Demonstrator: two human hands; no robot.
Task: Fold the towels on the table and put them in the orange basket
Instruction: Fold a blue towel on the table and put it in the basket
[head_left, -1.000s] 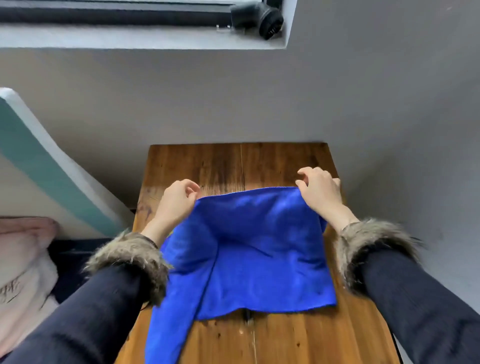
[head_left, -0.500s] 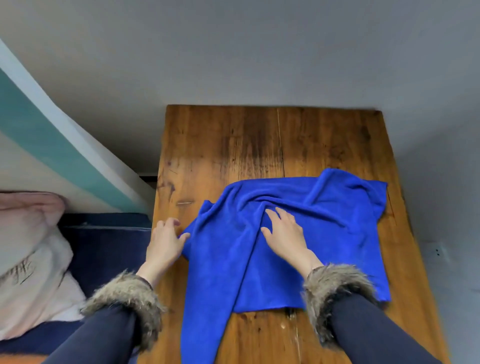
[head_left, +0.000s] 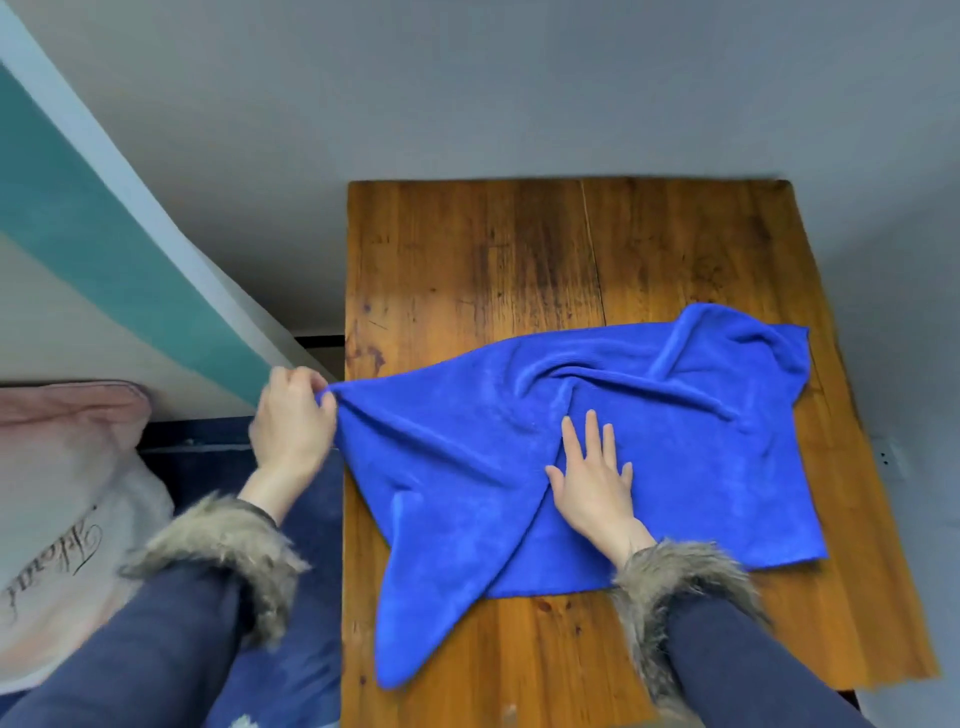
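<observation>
A blue towel (head_left: 675, 415) lies rumpled across the wooden table (head_left: 519, 260). One corner is stretched out past the table's left edge, where my left hand (head_left: 293, 421) pinches it. My right hand (head_left: 592, 478) presses flat on the middle of the towel, fingers straight and spread. Another corner of the towel trails toward the table's near edge. The orange basket is not in view.
A grey wall stands behind the table. At the left are a teal and white slanted panel (head_left: 104, 249), a pink and white cushion (head_left: 57, 493) and a dark blue surface (head_left: 306, 519) beside the table.
Both hands let go of the towel's far edge. My left hand took a left corner and pulled it out past the table edge; my right hand stays flat on the towel.
</observation>
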